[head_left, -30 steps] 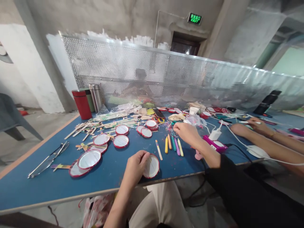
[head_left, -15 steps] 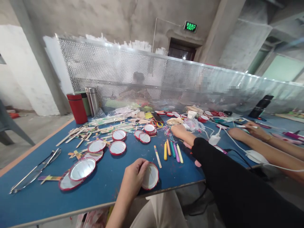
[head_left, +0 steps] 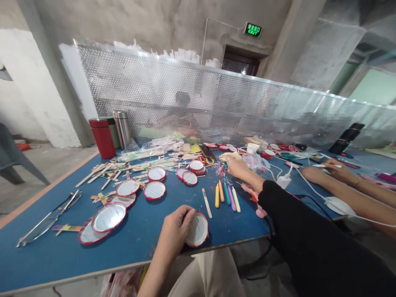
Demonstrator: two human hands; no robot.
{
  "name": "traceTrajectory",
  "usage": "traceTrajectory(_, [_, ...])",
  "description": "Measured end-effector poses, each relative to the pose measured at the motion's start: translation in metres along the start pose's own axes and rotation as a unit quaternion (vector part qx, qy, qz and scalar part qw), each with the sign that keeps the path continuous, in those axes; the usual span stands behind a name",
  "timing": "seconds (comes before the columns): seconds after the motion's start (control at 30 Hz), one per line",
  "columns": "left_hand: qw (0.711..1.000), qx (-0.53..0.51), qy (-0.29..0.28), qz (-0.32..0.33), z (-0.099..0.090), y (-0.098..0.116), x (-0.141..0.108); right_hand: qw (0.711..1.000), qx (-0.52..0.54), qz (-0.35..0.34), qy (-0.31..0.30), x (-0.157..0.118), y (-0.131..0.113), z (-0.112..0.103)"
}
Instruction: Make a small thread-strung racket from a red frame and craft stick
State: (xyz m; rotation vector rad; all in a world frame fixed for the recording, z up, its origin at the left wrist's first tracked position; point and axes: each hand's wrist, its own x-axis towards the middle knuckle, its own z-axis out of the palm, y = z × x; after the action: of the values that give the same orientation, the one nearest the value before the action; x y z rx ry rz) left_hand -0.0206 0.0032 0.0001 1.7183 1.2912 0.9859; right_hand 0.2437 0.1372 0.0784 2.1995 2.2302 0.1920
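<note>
One blue table (head_left: pixel 62 255) carries three flasks (head_left: pixel 103 139). The left hand (head_left: pixel 177 225) pinches one red-rimmed disc (head_left: pixel 199 229) at the near edge between thumb and fingers; the right hand (head_left: pixel 239 167) is beside one thread tangle (head_left: pixel 220 170), its grip I can't tell. Five crayons (head_left: pixel 227 194) lie right of one striped stick (head_left: pixel 207 203).

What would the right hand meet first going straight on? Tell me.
The right hand would likely meet the crumpled cream bundle beyond its knuckles; depth is unclear, they may be touching.
</note>
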Motion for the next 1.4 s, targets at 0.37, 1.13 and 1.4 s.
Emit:
traceTrajectory(0.37, [0.992, -0.113, -0.055, 0.024, -0.004, -0.002, -0.001, 0.883, 0.448, -0.075, -0.123, -0.098, -0.056, 0.004])
traceTrajectory(1.13, [0.982, -0.189, -0.019, -0.018, 0.002, -0.012, 0.001, 0.863, 0.496, -0.068, -0.065, -0.039, -0.038, 0.001])
traceTrajectory(1.4, [0.991, -0.127, -0.041, 0.021, 0.0, -0.011, 0.001, 0.741, 0.613, -0.173, -0.211, -0.087, -0.09, 0.0])
